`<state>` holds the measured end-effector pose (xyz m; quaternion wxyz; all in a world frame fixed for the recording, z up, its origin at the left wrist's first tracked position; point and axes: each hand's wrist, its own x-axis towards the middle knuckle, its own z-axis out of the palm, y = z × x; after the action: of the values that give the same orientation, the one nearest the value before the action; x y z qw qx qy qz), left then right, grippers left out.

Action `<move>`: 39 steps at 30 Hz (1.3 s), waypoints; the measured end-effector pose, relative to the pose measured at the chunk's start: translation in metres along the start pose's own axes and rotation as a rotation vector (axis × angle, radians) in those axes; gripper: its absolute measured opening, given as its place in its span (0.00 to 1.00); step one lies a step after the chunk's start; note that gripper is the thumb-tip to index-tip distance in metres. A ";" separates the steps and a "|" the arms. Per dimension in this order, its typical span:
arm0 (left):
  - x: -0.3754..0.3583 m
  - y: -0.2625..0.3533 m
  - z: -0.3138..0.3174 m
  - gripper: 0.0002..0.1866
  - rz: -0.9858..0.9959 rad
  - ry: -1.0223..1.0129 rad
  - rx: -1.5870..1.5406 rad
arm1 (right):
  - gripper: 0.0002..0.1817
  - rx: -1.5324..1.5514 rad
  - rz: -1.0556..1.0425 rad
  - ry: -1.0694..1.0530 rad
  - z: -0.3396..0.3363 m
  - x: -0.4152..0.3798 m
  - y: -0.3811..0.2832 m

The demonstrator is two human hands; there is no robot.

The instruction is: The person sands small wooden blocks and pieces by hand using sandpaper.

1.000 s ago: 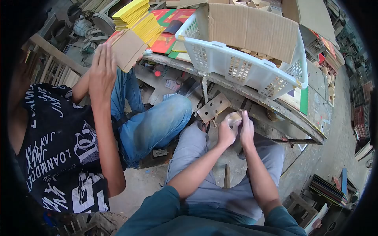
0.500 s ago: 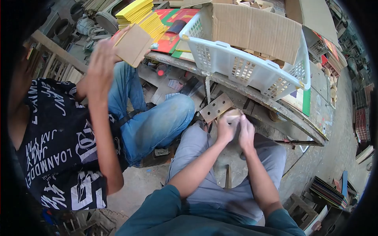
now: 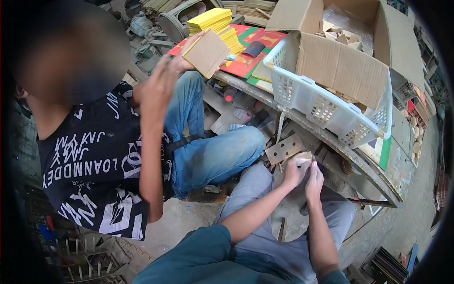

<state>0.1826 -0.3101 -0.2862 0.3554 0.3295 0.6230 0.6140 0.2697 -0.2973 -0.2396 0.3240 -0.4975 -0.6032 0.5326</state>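
Right of centre in the frame, both hands meet over the person's lap, just below the edge of the workbench (image 3: 331, 142). The left hand (image 3: 294, 173) curls around a small wooden block (image 3: 302, 158), fingers closed on it from the left, while the right hand (image 3: 314, 181) presses in flat against the other side, so the block sits pinched between the two. Only its pale top edge shows; it looks like light, unpainted wood, thin and squarish, and the rest hides behind the fingers.

The risk here, as I read it: the grip is tight but the piece is small, and a slip would drop it between the grey-trousered knees onto the cluttered floor, where loose offcuts would swallow it. The drilled wooden plate (image 3: 284, 148) hangs just beside the left hand's knuckles, close enough to catch them.

In the upper left of the frame a co-worker's hand (image 3: 163, 80) lifts a brown board (image 3: 206, 53) near the yellow stack (image 3: 215, 23). The white basket (image 3: 326, 106) with its cardboard box (image 3: 343, 66) sits at the upper right.
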 end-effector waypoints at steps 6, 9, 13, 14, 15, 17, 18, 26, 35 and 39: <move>-0.007 -0.003 0.004 0.18 0.040 -0.037 0.026 | 0.31 -0.005 0.271 -0.146 -0.014 0.023 -0.005; 0.002 0.001 -0.001 0.19 0.061 -0.022 0.025 | 0.31 0.006 0.044 -0.046 0.001 0.001 -0.009; -0.002 0.000 0.001 0.19 -0.084 0.028 0.017 | 0.30 -0.046 -0.149 0.052 0.008 -0.007 0.000; -0.005 -0.003 0.002 0.19 -0.029 -0.021 -0.010 | 0.30 -0.040 0.004 0.014 0.000 0.007 0.013; -0.007 -0.003 0.004 0.19 0.030 -0.069 -0.037 | 0.31 0.000 0.099 -0.067 -0.008 0.016 0.008; -0.004 -0.001 0.004 0.19 0.083 -0.080 -0.035 | 0.31 -0.030 0.078 -0.012 -0.006 0.014 0.001; 0.000 0.009 0.000 0.19 -0.007 -0.044 0.010 | 0.30 0.011 -0.045 0.067 0.006 0.004 -0.005; -0.008 0.015 -0.001 0.18 0.034 -0.085 0.059 | 0.33 -0.009 0.066 0.000 -0.007 0.014 0.004; -0.010 0.016 0.000 0.17 0.044 -0.214 0.018 | 0.30 0.133 0.136 0.036 -0.016 0.016 0.005; 0.003 0.006 -0.013 0.17 -0.009 -0.141 0.009 | 0.29 -0.124 -0.260 0.124 0.006 -0.022 -0.012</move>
<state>0.1701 -0.3139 -0.2799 0.3998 0.3705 0.6006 0.5849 0.2675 -0.3197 -0.2262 0.3956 -0.4660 -0.6732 0.4161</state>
